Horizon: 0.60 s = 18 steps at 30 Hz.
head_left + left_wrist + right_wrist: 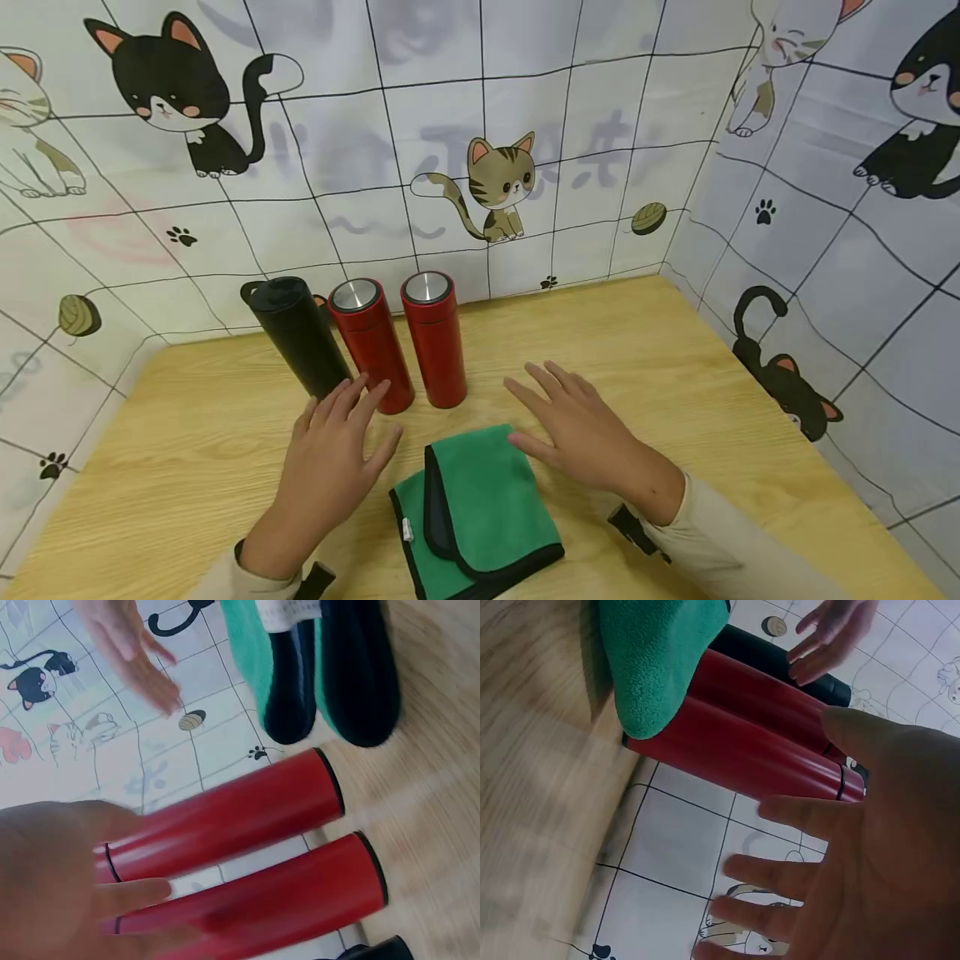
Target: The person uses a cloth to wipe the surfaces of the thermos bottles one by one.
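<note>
A folded green cloth (pixel 498 504) with black edging lies on the worktop (pixel 165 467) between the two hands, in front of a black bottle (pixel 296 333), a red bottle (pixel 375 358) and a second red bottle (pixel 438 354), all upright in a row near the cat-patterned wall. The left hand (pixel 324 462) has its grip apart, its fingertips in line with the bases of the black bottle and nearer red bottle, whether touching I cannot tell. The right hand (pixel 581 429) also has its grip apart, fingers spread, just beside the cloth's far right corner.
</note>
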Each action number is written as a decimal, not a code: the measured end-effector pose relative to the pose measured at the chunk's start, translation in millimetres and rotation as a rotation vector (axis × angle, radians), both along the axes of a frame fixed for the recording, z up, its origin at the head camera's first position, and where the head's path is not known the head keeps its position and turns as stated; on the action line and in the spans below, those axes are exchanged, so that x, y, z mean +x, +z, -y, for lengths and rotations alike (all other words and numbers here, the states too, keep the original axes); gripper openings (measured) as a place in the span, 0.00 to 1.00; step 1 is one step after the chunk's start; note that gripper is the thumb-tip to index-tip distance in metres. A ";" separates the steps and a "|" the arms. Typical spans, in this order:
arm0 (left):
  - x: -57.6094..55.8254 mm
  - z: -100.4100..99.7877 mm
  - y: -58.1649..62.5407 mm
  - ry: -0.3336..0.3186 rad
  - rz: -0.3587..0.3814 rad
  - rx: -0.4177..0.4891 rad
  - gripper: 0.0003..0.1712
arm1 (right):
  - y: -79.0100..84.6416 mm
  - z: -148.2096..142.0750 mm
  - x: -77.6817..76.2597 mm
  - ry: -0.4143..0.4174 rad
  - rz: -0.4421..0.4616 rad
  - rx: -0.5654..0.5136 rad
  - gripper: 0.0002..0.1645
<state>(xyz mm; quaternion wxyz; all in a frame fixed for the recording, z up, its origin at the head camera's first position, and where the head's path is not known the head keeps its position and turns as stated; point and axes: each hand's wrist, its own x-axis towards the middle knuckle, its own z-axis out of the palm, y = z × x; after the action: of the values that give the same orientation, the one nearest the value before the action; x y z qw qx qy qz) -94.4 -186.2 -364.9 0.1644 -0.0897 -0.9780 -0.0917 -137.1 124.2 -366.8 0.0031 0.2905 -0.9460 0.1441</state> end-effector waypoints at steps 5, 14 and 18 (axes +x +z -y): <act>-11.1 13.0 2.1 -0.009 -0.258 0.166 0.17 | -6.2 -0.2 -1.7 0.044 0.179 0.063 0.27; -26.5 40.6 4.2 0.044 -0.468 0.462 0.17 | -26.8 3.8 -3.4 0.118 0.336 0.098 0.29; -29.2 45.8 1.7 0.061 -0.437 0.473 0.18 | -30.7 5.3 -4.3 0.142 0.327 0.096 0.29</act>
<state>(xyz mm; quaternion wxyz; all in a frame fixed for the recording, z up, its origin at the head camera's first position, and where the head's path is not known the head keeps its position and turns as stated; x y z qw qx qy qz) -123.6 -231.9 -363.2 0.3894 -0.0373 -0.8733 -0.2902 -141.4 118.9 -397.5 -0.1750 0.3292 -0.9167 0.1440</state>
